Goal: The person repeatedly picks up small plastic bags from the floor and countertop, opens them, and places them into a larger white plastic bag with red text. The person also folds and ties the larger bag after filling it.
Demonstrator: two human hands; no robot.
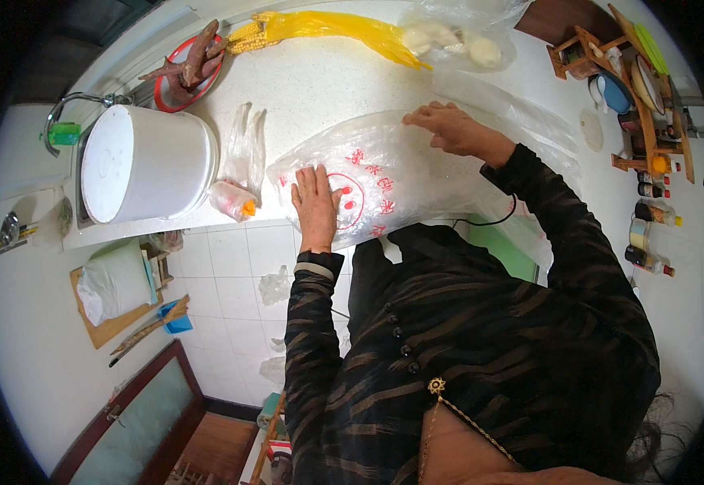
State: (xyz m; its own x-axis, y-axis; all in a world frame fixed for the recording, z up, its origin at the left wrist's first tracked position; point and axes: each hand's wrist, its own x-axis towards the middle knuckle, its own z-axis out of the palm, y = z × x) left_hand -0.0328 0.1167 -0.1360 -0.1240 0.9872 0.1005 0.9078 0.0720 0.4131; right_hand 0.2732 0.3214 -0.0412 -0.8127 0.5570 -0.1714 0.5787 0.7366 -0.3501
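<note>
A large clear plastic bag with red print and a smiling face lies spread over the white counter, its near side hanging at the counter's front edge. My left hand presses flat on the bag's left part, fingers stretched out. Farther back, my right hand rests at the bag's far edge, with its fingers extended and partly overlapping. More thin clear plastic spreads to the right under my right forearm. Just left of the bag sits a small rolled clear bag with something orange at its end.
A white bucket stands at the sink on the left. Behind it, a red-rimmed bowl holds long reddish-brown roots. Corn cobs and a yellow bag lie along the back. A wooden rack and several bottles are at right.
</note>
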